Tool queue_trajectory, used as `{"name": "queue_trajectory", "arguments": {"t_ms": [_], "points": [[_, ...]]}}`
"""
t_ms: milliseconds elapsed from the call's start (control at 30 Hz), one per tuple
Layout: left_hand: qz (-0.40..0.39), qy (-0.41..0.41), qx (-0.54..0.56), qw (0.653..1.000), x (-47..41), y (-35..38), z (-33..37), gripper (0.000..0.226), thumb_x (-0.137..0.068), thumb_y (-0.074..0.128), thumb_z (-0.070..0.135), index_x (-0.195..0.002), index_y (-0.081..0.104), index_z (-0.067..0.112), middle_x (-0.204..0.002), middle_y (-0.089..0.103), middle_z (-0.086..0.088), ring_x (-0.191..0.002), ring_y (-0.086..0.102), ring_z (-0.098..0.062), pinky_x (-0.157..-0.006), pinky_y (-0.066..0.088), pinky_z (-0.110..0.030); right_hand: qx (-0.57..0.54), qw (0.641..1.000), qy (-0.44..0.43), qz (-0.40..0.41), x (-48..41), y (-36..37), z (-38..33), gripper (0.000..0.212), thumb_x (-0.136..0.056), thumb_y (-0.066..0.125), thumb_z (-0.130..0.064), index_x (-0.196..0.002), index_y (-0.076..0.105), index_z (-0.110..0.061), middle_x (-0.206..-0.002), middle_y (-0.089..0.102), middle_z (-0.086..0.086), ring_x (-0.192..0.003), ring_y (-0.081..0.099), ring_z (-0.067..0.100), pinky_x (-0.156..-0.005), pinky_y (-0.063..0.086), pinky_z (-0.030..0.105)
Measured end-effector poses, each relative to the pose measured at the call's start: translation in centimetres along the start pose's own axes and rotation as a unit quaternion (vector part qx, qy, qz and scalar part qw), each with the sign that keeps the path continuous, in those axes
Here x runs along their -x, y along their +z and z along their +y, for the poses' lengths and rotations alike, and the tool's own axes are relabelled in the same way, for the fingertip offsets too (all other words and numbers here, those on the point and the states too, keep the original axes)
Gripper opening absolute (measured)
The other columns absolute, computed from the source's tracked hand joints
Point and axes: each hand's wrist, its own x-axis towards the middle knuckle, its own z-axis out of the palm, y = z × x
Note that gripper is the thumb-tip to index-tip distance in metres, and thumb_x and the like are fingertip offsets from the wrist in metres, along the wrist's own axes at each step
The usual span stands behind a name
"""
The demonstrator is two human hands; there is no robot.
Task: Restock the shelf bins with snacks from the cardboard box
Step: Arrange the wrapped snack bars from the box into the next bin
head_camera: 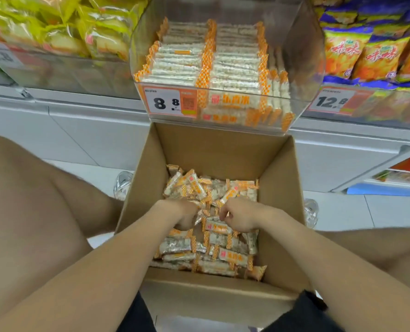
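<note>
The left grip (182, 215) and right grip (241, 215) are set among snack bars (232, 256) in the cardboard box (223, 149). Whether anything is held cannot be told.

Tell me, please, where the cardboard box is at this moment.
In the head view the cardboard box stands open at lower centre, between the person's legs, just below the clear shelf bin of orange-wrapped bars.

This was a shop: the clear shelf bin (309, 59) of wrapped snack bars (180, 65) bore an 8.8 price tag (165, 102) on its front, with bagged snacks (366, 56) right of it
</note>
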Motion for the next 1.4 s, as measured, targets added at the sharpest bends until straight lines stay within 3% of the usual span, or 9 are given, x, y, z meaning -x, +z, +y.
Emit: {"name": "queue_trajectory", "arguments": {"t_ms": [100, 233, 367, 433, 533, 733, 967, 1100, 1400], "points": [[-0.02, -0.007, 0.026, 0.999, -3.0, 2.3, -0.7, 0.04, -0.099, 0.044, -0.007, -0.131, 0.059, 0.011, -0.136, 0.056, -0.012, -0.097, 0.053, -0.027, -0.072, 0.045, -0.035, -0.008, 0.999, 0.04, 0.003, -2.9, 2.7, 1.9, 0.033, -0.1, 0.046, -0.005, -0.123, 0.069, -0.014, -0.137, 0.059, 0.015, -0.111, 0.064, 0.034, -0.094, 0.057, 0.044], [-0.023, -0.033, 0.077, 0.996, -6.4, 5.3, -1.5, 0.055, -0.101, 0.043, -0.01, -0.146, 0.048, 0.02, -0.127, 0.056, -0.009, -0.083, 0.049, -0.02, -0.08, 0.046, -0.038, -0.006, 0.997, 0.071, 0.017, -5.8, 5.2, 3.0, 0.039, -0.101, 0.044, 0.0, -0.134, 0.061, -0.014, -0.135, 0.057, 0.013, -0.116, 0.06, 0.034, -0.09, 0.055, 0.044], [-0.012, -0.074, 0.095, 0.993, -8.6, 7.3, -2.7, 0.058, -0.105, 0.049, 0.005, -0.16, 0.033, 0.014, -0.156, 0.042, -0.016, -0.136, 0.049, -0.036, -0.106, 0.05, -0.047, -0.014, 0.997, 0.037, -0.068, -8.4, 7.4, 3.5, 0.065, -0.102, 0.04, 0.006, -0.158, 0.039, -0.027, -0.161, 0.039, 0.007, -0.116, 0.06, 0.027, -0.085, 0.057, 0.044], [-0.042, -0.094, 0.112, 0.988, -9.0, 7.9, -3.0, 0.063, -0.109, 0.047, 0.012, -0.165, 0.02, 0.017, -0.17, 0.016, -0.016, -0.153, 0.025, -0.041, -0.118, 0.037, -0.051, 0.033, 0.993, 0.021, -0.11, -9.2, 8.3, 3.7, 0.069, -0.102, 0.04, 0.005, -0.159, 0.037, -0.033, -0.17, 0.024, 0.004, -0.144, 0.04, 0.034, -0.108, 0.046, 0.051], [-0.05, -0.1, 0.139, 0.984, -9.4, 8.2, -3.2, 0.067, -0.108, 0.048, 0.006, -0.166, 0.015, 0.015, -0.172, -0.001, -0.015, -0.148, 0.034, -0.043, -0.108, 0.044, -0.045, 0.099, 0.987, 0.024, -0.123, -9.9, 9.0, 3.8, 0.065, -0.104, 0.041, -0.004, -0.159, 0.037, -0.039, -0.17, 0.019, 0.007, -0.154, 0.014, 0.039, -0.12, 0.019, 0.057], [-0.001, -0.099, 0.086, 0.991, -10.7, 8.7, -3.5, 0.034, -0.1, 0.052, -0.004, -0.131, 0.056, 0.01, -0.146, 0.047, -0.015, -0.137, 0.044, -0.034, -0.109, 0.043, -0.044, 0.013, 1.0, 0.0, 0.018, -10.1, 9.4, 3.9, 0.046, -0.096, 0.061, -0.003, -0.129, 0.056, -0.035, -0.132, 0.051, 0.006, -0.121, 0.054, 0.032, -0.11, 0.032, 0.051], [0.018, -0.068, 0.187, 0.98, -9.7, 8.4, -3.9, 0.034, -0.102, 0.065, 0.018, -0.132, 0.049, 0.023, -0.14, 0.054, -0.01, -0.124, 0.054, -0.032, -0.1, 0.047, -0.046, -0.204, 0.975, 0.026, 0.088, -9.3, 7.8, 4.2, 0.046, -0.097, 0.051, 0.002, -0.138, 0.05, -0.019, -0.101, 0.058, 0.004, -0.076, 0.055, 0.019, -0.064, 0.043, 0.037], [0.138, -0.023, 0.403, 0.904, -8.6, 6.5, -3.2, 0.029, -0.087, 0.082, 0.006, -0.102, 0.069, 0.026, -0.132, 0.058, -0.003, -0.101, 0.068, -0.024, -0.079, 0.062, -0.041, -0.332, 0.939, 0.021, 0.083, -7.8, 6.1, 4.0, 0.035, -0.104, 0.044, -0.002, -0.133, 0.06, -0.015, -0.089, 0.061, 0.01, -0.059, 0.054, 0.025, -0.054, 0.036, 0.036], [0.121, 0.11, 0.64, 0.751, -1.1, 0.1, -0.6, 0.054, -0.081, 0.079, -0.01, -0.127, 0.064, 0.015, -0.126, 0.066, -0.024, -0.09, 0.072, -0.032, -0.08, 0.059, -0.039, -0.309, 0.929, -0.016, 0.206, -2.4, 1.9, 3.7, 0.018, -0.1, 0.056, -0.009, -0.112, 0.064, -0.018, -0.082, 0.059, 0.004, -0.058, 0.051, 0.013, -0.052, 0.043, 0.028]]}}
